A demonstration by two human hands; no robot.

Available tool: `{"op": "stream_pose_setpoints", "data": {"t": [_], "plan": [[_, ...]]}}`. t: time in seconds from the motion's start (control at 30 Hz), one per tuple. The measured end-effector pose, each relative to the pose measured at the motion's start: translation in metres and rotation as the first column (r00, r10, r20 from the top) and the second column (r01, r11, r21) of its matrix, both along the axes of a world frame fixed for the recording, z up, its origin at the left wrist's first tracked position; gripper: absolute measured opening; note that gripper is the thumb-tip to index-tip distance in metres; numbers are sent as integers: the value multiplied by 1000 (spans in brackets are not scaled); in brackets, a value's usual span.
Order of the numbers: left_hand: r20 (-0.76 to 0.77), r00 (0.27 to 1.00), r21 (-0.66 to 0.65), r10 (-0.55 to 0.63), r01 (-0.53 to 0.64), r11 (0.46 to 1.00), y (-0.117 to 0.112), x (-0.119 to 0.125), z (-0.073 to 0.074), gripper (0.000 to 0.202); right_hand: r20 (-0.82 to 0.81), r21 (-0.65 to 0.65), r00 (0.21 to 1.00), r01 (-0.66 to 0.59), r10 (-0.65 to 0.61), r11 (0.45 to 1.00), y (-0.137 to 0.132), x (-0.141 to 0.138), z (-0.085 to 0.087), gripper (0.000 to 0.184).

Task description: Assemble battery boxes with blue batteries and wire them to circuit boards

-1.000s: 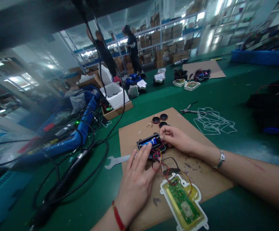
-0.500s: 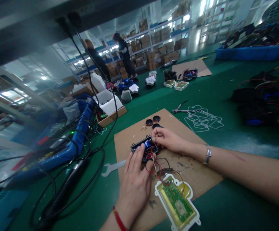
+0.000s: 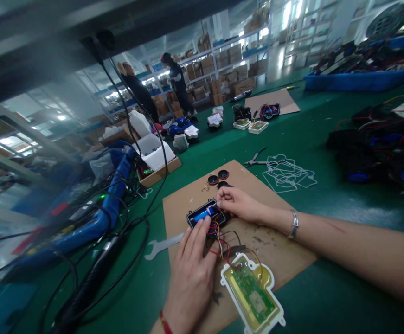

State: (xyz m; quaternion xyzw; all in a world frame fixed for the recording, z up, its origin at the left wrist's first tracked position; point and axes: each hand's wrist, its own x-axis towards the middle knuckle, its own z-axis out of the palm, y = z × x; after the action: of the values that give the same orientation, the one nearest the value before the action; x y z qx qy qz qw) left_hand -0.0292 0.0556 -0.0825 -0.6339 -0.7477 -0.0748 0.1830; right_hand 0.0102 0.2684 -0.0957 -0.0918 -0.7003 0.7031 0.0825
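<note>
A black plastic case [image 3: 189, 223] lies open on a cardboard sheet, with a blue battery cell [image 3: 202, 214] inside it. My left hand [image 3: 191, 269] has its fingers stretched out, their tips on the near edge of the case. My right hand [image 3: 238, 204] is closed, thumb and fingertips pinched together at the right end of the case; what is between them is hidden. Red, yellow and black wires [image 3: 219, 236] run from the case to a green circuit board [image 3: 253, 292] in a white-rimmed cover near me.
Beyond the hands on the cardboard [image 3: 177, 204] are round black speaker-like parts [image 3: 223, 174]. A wrench [image 3: 163, 245] lies left, pliers [image 3: 255, 158] and a tangled white cord [image 3: 288, 174] behind. Dark wired units [image 3: 379, 144] sit right, blue bins [image 3: 358, 82] at both sides. Cables hang left. Two people stand far back.
My left fingers have drawn back toward me, so more of the blue cell shows. My right hand stays pinched at the case. The whole view has shifted slightly.
</note>
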Motion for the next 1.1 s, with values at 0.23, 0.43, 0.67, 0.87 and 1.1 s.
{"op": "stream_pose_setpoints", "data": {"t": [0.23,0.43,0.67,0.87,1.1], "plan": [[50,999,24,-6,5,1000,-12,-9,-5,39,38,-50,994,-103,105,993,8,3,8,12],[110,994,27,-14,11,1000,-12,-13,-9,39,69,8,950,-307,306,952,19,9,15,50],[161,987,42,-8,1,999,-12,-13,-6,41,87,24,961,-266,263,964,15,8,9,35],[203,979,42,-2,-6,999,-10,-13,-6,45,140,-5,962,-236,234,972,12,6,10,26],[240,971,29,2,-9,1000,-10,-12,-8,49,164,4,960,-232,228,973,11,6,14,15]]}}
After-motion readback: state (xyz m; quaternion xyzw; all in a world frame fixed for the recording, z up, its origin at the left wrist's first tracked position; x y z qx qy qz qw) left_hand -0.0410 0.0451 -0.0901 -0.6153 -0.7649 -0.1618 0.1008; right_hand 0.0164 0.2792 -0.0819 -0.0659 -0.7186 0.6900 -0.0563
